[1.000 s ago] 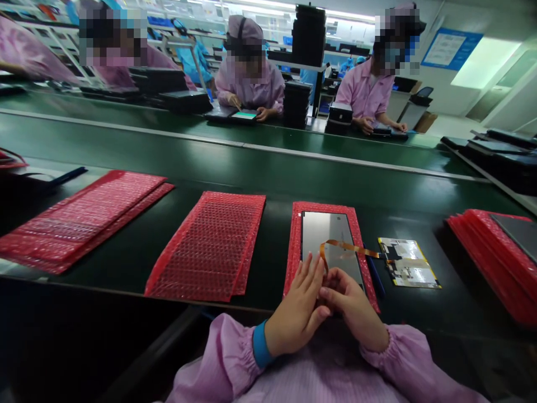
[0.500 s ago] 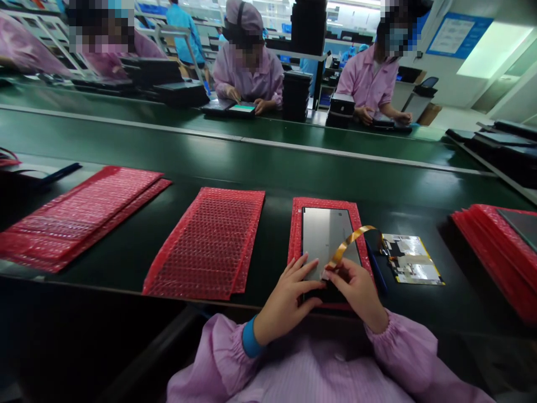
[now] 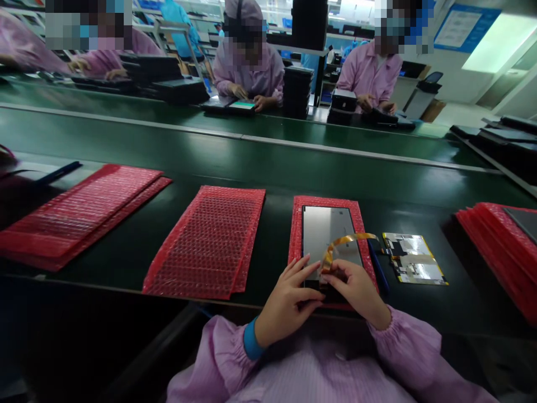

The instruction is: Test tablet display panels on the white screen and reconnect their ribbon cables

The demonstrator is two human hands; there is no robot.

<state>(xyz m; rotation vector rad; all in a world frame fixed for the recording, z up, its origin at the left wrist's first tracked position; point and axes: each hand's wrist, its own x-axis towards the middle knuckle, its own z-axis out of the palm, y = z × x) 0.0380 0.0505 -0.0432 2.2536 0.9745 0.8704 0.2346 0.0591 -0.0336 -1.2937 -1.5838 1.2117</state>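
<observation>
A grey-backed display panel (image 3: 325,229) lies on a red bubble-wrap bag (image 3: 295,232) in front of me. My right hand (image 3: 356,288) pinches the end of an orange flex cable (image 3: 352,238) at the panel's lower edge. From there the cable arches right to a silvery circuit board (image 3: 413,258) with yellow edges. My left hand (image 3: 287,305) rests at the panel's lower left, fingers apart, with fingertips close to the cable end. Just what sits under the pinching fingers is hidden. A dark blue pen-like tool (image 3: 380,271) lies between the bag and the board.
Red bubble-wrap bags (image 3: 210,240) lie to the left, with another stack (image 3: 79,212) further left. At right is a pile of red bags (image 3: 499,246) bearing a panel. Across the green bench (image 3: 188,148), co-workers in pink handle devices beside black stacks (image 3: 297,92).
The cable's held end has come down to the panel's lower edge, and its arch now lies lower and flatter. The right hand has shifted slightly. My left hand stays nearly in place.
</observation>
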